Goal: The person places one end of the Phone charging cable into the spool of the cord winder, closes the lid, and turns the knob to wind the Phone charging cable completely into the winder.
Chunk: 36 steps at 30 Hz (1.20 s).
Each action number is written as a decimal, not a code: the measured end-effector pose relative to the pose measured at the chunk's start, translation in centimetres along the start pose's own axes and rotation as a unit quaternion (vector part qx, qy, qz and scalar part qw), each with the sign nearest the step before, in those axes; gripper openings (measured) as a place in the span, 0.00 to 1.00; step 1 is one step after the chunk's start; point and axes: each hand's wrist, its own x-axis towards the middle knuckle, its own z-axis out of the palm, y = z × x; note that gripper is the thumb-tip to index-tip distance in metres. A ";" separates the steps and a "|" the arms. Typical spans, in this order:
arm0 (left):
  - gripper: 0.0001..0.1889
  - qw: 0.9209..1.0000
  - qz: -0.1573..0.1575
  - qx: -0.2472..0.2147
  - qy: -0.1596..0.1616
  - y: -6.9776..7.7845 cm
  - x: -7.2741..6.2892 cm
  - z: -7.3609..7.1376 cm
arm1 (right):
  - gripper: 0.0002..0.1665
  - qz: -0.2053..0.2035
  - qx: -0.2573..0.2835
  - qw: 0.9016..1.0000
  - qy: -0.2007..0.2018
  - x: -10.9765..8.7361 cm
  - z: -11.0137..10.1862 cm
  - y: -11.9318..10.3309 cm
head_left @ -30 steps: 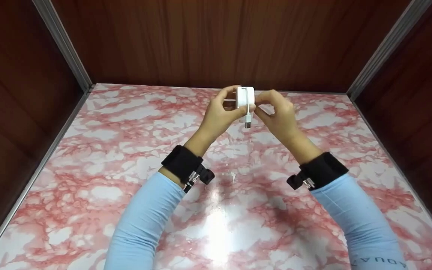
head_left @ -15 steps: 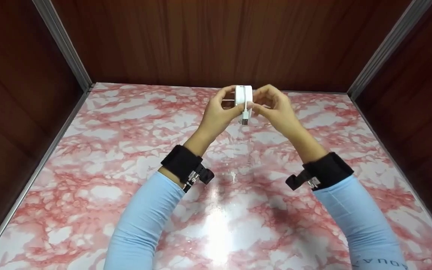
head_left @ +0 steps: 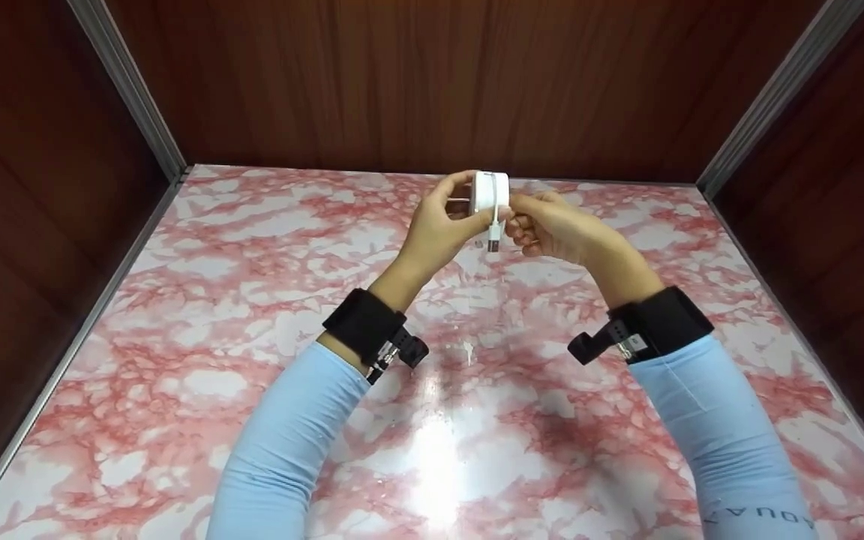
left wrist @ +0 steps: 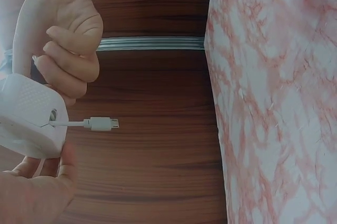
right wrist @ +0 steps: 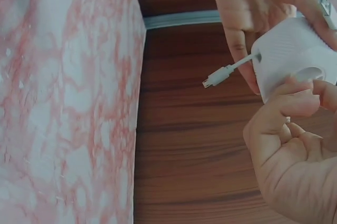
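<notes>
A white cable winder (head_left: 483, 193), a rounded boxy case, is held up off the table near its far edge. My left hand (head_left: 432, 229) grips it between thumb and fingers. Across its near face runs a white USB cable whose USB-A plug (head_left: 493, 244) hangs below the left thumb. From the other side a short micro-USB plug (left wrist: 100, 124) sticks out. My right hand (head_left: 563, 229) has its fingers curled, and its thumb and index finger meet at a round recessed dial (right wrist: 309, 72) on the case's right side. The fingertips partly cover that dial.
Beneath the hands lies a red-and-white marbled table (head_left: 469, 420). A dark wood-grain back panel (head_left: 417, 82) rises close behind the winder. Side panels with metal corner strips (head_left: 139, 97) stand left and right.
My right hand has turned at the wrist, its fingers now curled beneath and its forearm swung slightly outward. The left hand keeps its grip, and the winder has barely shifted.
</notes>
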 end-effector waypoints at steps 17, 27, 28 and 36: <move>0.34 1.000 -0.004 -0.010 0.003 -0.3 0.2 -0.2 | 0.04 -0.249 -0.080 0.961 0.087 1.3 0.2 2.3; 0.33 1.000 -0.012 -0.028 -0.001 -0.2 0.1 0.0 | 0.06 -0.517 -0.275 0.780 0.221 2.1 0.0 3.8; 0.33 0.999 -0.013 -0.033 -0.001 -0.2 0.1 0.1 | 0.06 -0.551 -0.283 0.752 0.225 2.3 -0.1 3.9; 0.32 0.999 -0.011 -0.045 -0.008 -0.2 0.0 0.3 | 0.08 -0.662 -0.316 0.634 0.243 2.8 0.0 4.1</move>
